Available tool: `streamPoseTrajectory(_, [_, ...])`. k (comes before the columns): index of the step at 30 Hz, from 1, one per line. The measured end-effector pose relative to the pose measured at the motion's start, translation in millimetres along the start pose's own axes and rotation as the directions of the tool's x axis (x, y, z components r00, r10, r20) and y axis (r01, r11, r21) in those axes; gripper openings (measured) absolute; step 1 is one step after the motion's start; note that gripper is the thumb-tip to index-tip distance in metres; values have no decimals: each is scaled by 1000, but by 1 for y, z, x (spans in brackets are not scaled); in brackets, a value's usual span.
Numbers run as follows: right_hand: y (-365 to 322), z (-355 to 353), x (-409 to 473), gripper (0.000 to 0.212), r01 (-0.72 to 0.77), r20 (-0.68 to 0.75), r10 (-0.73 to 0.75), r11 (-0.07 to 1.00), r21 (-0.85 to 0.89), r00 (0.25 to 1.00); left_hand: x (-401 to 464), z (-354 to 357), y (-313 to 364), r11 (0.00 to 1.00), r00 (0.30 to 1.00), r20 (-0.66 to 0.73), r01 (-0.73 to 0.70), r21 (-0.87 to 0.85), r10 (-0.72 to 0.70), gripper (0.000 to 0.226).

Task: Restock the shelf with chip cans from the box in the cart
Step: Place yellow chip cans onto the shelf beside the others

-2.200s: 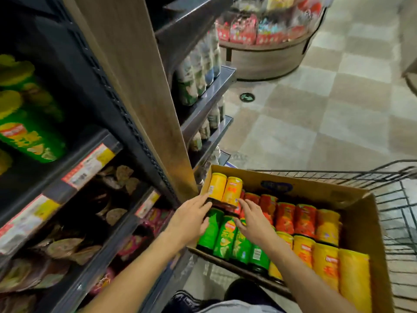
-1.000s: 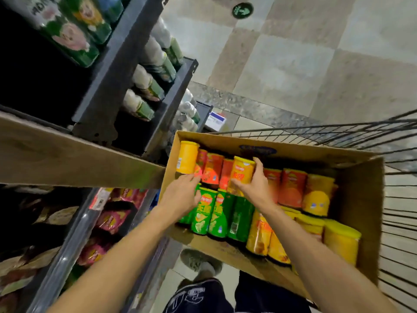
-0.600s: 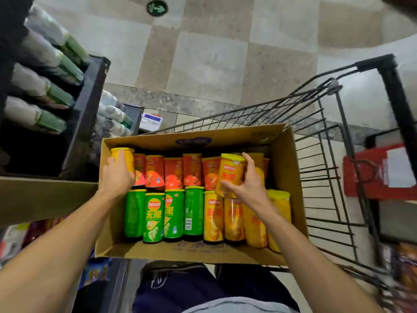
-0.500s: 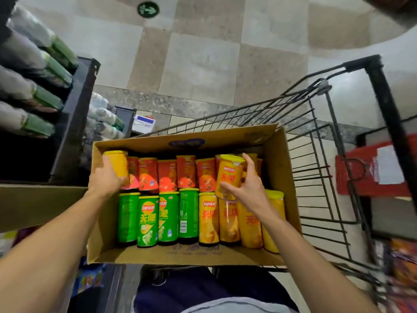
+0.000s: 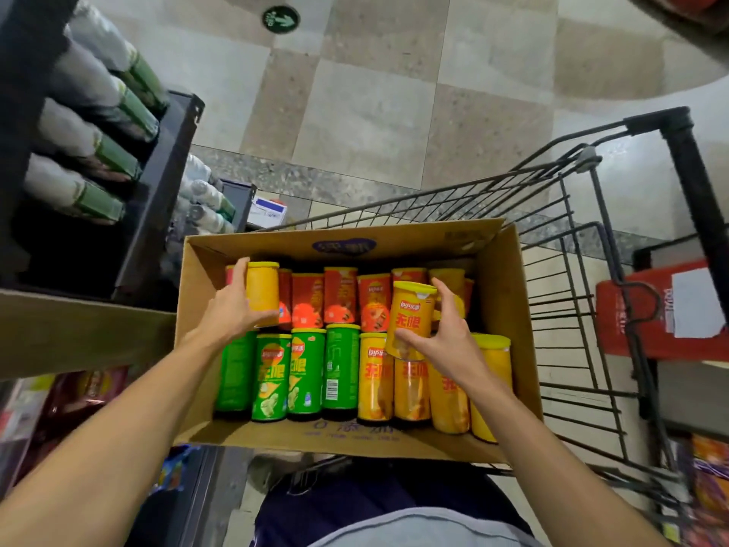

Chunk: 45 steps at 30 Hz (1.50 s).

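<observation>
The packs on the shelf (image 5: 98, 159) are blurry, maybe bottles. Your left hand (image 5: 232, 305) holds a yellow can (image 5: 262, 290) and your right hand (image 5: 445, 341) holds another can (image 5: 412, 315), over the box (image 5: 509, 309) in the cart (image 5: 572, 270), full of cans.

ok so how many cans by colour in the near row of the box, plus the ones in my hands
green cans: 4
row yellow cans: 4
held yellow cans: 2, one in the left hand, one in the right hand
total: 10
</observation>
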State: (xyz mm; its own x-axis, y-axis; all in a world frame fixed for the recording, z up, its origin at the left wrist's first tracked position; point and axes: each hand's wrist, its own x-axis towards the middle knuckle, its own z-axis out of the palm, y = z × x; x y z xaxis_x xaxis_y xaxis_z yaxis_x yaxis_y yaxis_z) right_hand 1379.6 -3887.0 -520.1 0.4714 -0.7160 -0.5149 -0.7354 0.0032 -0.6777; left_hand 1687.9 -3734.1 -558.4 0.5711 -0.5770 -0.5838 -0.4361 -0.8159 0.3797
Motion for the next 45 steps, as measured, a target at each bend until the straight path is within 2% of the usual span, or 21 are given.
streamPoseTrajectory(4, [-22, 13, -3, 102, 46, 54, -47, 999, 9, 997, -35, 0, 11, 992, 997, -27, -78, -95, 76, 110])
streamPoseTrajectory(8, [-63, 35, -16, 106, 156, 106, -158, 988, 19, 982, -86, -24, 10, 973, 989, -62, -144, -180, 135, 111])
streamPoseTrajectory(14, [-138, 74, -44, 109, 333, 231, -348, 937, 102, 908, -172, -77, -15, 936, 962, -228, -211, -282, 148, 109])
streamPoseTrajectory(21, [-204, 125, -112, 112, 480, 370, -533, 846, 230, 761, -286, -117, -73, 922, 906, -419, -208, -326, 56, 111])
streamPoseTrajectory(27, [-239, 167, -176, 108, 557, 480, -649, 758, 339, 591, -377, -128, -125, 934, 841, -538, -141, -329, -62, 108])
streamPoseTrajectory(35, [-295, 204, -252, 104, 669, 512, -737, 651, 359, 442, -459, -151, -180, 931, 747, -657, -156, -329, -107, 112])
streamPoseTrajectory(38, [-316, 219, -279, 103, 713, 512, -762, 607, 352, 396, -485, -158, -198, 918, 697, -711, -219, -330, -89, 107])
streamPoseTrajectory(45, [-351, 255, -324, 105, 755, 510, -809, 523, 395, 294, -538, -174, -230, 906, 594, -793, -253, -339, -131, 102])
